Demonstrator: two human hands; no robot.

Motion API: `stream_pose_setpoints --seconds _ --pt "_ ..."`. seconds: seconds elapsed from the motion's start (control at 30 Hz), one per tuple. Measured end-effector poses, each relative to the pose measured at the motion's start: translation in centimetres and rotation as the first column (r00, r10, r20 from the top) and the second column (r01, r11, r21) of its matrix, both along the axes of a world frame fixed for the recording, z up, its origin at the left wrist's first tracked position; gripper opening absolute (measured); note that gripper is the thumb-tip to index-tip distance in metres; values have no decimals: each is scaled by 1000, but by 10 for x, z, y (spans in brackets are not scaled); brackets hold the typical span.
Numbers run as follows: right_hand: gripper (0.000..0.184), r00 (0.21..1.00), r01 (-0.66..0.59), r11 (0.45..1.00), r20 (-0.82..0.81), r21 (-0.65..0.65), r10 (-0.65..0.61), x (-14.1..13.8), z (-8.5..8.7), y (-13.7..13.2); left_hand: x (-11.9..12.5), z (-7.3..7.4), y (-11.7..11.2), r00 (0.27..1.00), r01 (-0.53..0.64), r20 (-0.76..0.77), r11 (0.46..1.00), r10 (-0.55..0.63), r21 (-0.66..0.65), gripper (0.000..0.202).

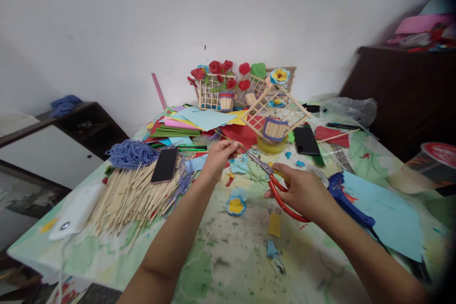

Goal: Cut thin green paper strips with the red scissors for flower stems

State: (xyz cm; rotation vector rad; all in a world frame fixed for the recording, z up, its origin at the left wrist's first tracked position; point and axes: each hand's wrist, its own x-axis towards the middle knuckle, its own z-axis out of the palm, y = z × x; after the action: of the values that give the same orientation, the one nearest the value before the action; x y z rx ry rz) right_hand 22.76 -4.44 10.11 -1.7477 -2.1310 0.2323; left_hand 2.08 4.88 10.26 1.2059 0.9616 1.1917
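My left hand (pixel 223 156) is closed in a pinch above the middle of the table. Whatever thin piece its fingertips hold is too small to name. My right hand (pixel 302 187) is wrapped round red-handled pliers (pixel 261 164) with slender metal jaws, whose tips reach up to the left fingertips. Below the hands lies a blue and yellow paper flower (pixel 236 205), overlapping a light blue paper piece. A yellow paper rectangle (pixel 274 224) and a small blue scrap (pixel 272 249) lie nearer to me.
A stick lattice (pixel 302 111) with a small pot stands behind the hands, before more lattices with red paper flowers (pixel 215 67). Left are wooden sticks (pixel 121 204), purple yarn (pixel 131 153) and a phone (pixel 165 165). Right are another phone (pixel 306 140), a blue glue gun (pixel 351 204) and blue paper (pixel 388 213).
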Motion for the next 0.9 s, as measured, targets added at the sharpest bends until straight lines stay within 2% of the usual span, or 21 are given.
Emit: stream_pose_setpoints --seconds 0.9 --pt "47 1000 12 1000 23 -25 -12 -2 3 -1 1 -3 2 997 20 -80 1000 -19 15 32"
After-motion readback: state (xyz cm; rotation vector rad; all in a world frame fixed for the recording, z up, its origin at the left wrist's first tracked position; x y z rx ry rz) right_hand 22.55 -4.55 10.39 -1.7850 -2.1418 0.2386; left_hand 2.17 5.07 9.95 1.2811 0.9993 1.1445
